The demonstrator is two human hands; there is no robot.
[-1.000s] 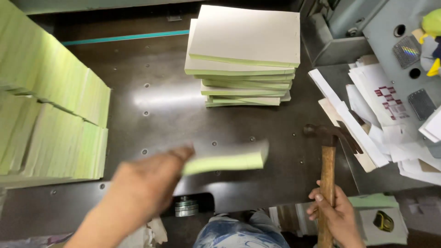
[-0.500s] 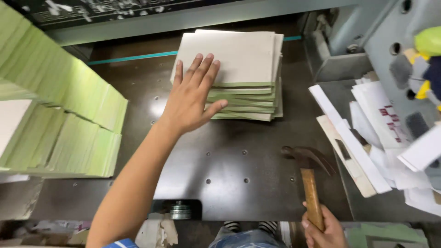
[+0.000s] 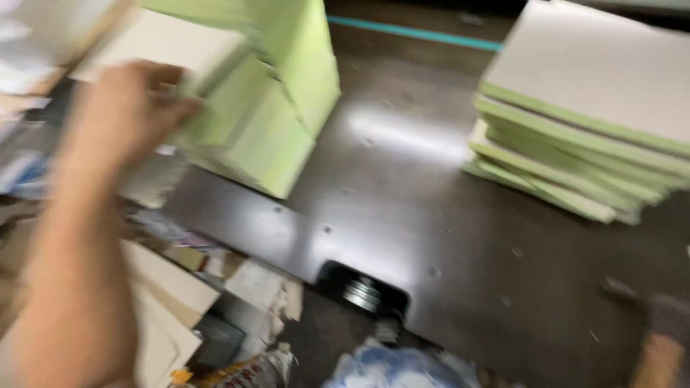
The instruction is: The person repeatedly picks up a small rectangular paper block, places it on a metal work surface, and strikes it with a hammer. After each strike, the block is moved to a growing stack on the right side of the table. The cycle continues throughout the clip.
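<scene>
Green pads (image 3: 266,122) stand in thick blocks at the upper left of the frame, on the left edge of the dark tabletop (image 3: 431,215). Their pale green cut sides face the camera, with a cream cover showing on top of the near block; the blocks' upper ends are cut off by the frame. The left hand (image 3: 133,108) reaches up from the lower left and lies against the near block's corner. It is so smeared by motion that the fingers cannot be told apart, so whether it grips a pad or only touches the block I cannot tell. Its forearm fills the left edge and hides what lies behind it.

At the upper right a second stack (image 3: 582,122) of pads lies flat, grey cover up, green edges fanned unevenly; it runs out of the frame to the right. It sits well apart from the blocks, with bare tabletop and a bright glare between them.

In the lower right corner a blurred sliver of the right hand (image 3: 658,363) shows, perhaps under a dark hammer head (image 3: 668,312); its grip cannot be made out.

Below the tabletop's notch sits a metal disc (image 3: 363,293), and scraps of card (image 3: 180,302) litter the lower left.
</scene>
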